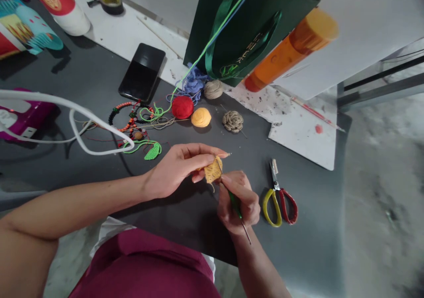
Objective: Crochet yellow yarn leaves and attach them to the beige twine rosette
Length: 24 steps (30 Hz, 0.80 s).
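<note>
Above dark tabletop [291,174]: left hand [175,170] pinching yellow crochet leaf [213,170] between thumb and fingers; right hand [238,203] curled around green-handled crochet hook [236,205], tip at leaf. Green bag [232,37]: lettering illegible.

Left hand [175,171] pinching, right hand [239,204] curled, hands close together

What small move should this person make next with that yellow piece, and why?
Probably a small stitch: the right hand could ease the crochet hook into the edge of the yellow crocheted leaf and draw a loop through. The hook's tip sits at that edge, and the left hand pinches the leaf steady.
</note>
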{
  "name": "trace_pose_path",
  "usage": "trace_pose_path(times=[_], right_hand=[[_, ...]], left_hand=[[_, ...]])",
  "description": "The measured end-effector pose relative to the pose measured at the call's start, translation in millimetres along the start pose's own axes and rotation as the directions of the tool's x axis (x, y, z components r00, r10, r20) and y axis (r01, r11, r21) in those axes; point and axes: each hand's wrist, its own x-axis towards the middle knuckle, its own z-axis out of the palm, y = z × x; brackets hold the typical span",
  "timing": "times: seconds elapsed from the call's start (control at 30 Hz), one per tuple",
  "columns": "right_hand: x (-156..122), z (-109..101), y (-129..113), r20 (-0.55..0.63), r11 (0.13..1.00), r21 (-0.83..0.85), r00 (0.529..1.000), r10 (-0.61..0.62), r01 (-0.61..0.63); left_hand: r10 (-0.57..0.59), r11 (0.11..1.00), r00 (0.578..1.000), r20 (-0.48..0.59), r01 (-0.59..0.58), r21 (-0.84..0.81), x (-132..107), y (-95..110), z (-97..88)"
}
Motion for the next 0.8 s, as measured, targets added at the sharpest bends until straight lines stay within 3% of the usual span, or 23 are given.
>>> trace_pose_path(times=[0.13,0.3,0.57,0.8], right_hand=[[0.0,0.6,-2.4,-0.005,0.997,0.064,0.999,0.034,-0.034],[4.9,3.6,-8.7,-0.022,0.975,0.137,0.984,0.179,-0.174],[4.8,5.2,-13.4,0.018,0.957,0.173,0.972,0.233,-0.233],[6.0,10.4,-14.6,-0.108,0.962,0.134,0.961,0.253,-0.238]], left_hand=[[-0.034,0.998,0.999,0.001,0.034,-0.058,-0.2,0.8,0.6],[-0.054,0.991,0.998,0.038,0.058,-0.116,-1.1,4.3,0.8],[-0.039,0.999,0.999,-0.009,0.039,-0.02,0.5,4.9,1.0],[0.023,0.997,1.0,-0.006,-0.023,-0.076,2.6,0.0,1.0]])
